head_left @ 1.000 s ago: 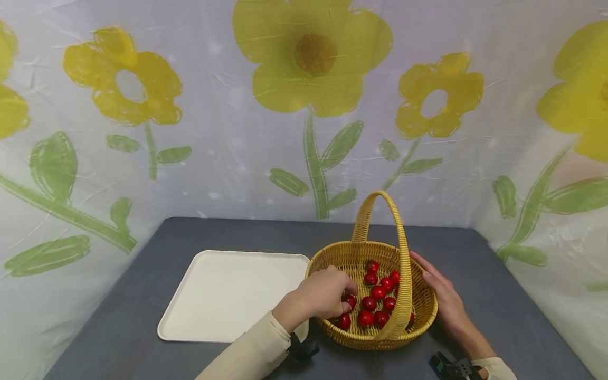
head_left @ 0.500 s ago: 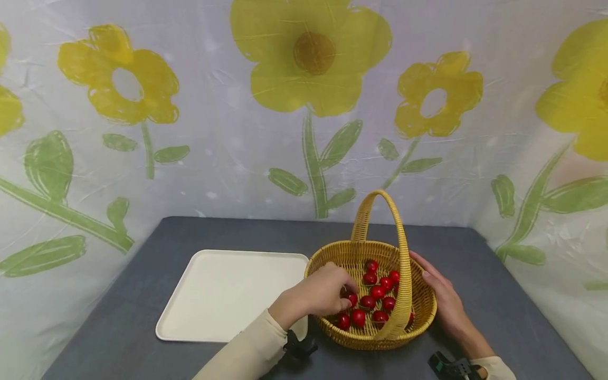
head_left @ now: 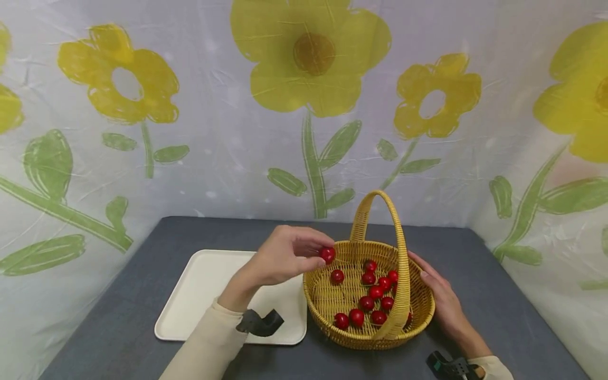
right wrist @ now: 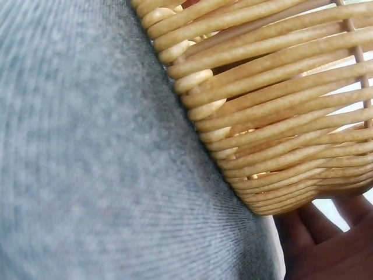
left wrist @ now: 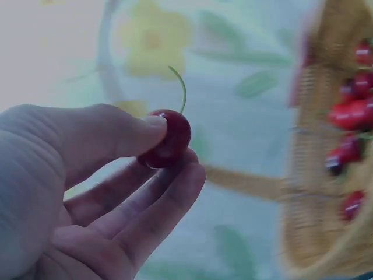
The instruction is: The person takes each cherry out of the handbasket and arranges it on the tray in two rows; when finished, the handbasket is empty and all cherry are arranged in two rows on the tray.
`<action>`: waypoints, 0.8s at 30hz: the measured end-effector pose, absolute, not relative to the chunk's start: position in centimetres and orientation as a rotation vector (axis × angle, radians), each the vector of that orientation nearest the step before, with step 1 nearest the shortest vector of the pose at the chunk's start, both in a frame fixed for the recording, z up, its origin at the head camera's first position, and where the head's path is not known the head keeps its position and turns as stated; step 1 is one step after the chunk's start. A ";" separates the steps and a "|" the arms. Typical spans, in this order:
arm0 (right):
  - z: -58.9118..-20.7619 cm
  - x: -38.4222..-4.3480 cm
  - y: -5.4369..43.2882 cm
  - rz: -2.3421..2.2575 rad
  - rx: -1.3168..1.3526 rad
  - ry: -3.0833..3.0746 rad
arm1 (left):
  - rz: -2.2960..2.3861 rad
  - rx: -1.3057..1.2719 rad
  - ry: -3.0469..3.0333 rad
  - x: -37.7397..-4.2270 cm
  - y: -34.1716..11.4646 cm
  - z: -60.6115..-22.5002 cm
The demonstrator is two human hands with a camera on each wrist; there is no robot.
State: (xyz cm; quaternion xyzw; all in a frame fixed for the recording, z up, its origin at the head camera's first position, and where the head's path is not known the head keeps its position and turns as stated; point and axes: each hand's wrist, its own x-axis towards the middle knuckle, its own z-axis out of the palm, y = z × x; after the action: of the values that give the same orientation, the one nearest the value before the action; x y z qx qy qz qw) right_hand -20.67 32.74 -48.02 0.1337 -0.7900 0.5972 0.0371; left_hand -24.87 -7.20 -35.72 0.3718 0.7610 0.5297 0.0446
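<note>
My left hand (head_left: 280,258) pinches a dark red cherry (head_left: 328,255) between thumb and fingertips, above the left rim of a yellow wicker basket (head_left: 361,343). In the left wrist view the cherry (left wrist: 172,140) shows a thin, curved green stem. Inside the basket lie several more cherries (head_left: 376,292), mostly towards its right half and front, some partly hidden by the arched handle. On the right, my right hand (head_left: 445,301) rests against the basket's outer side with its fingers extended. In the right wrist view those fingers (right wrist: 317,224) are partly hidden by the wickerwork.
A white rectangular tray (head_left: 214,295) lies left of the basket, partly under my left forearm. Both stand on a dark grey table (head_left: 266,229). The basket's tall handle (head_left: 404,264) arches over its middle. A flower-printed curtain (head_left: 218,158) surrounds the table.
My left hand has lifted a cherry out of the basket, moving up and left to above the rim. One cherry now shows alone at the basket's left. My right hand stays against the basket.
</note>
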 end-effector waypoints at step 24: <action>-48.1 -20.7 32.8 1.843 0.384 -2.419 | 1.982 0.721 2.572 -27.7 -15.9 -35.1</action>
State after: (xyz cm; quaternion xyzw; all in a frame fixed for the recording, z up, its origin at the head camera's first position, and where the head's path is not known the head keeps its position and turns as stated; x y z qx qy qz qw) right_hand -20.72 32.78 -48.07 0.1251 -0.7886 0.6009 0.0383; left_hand -27.65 -15.92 -35.12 0.2158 0.7700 0.5934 -0.0919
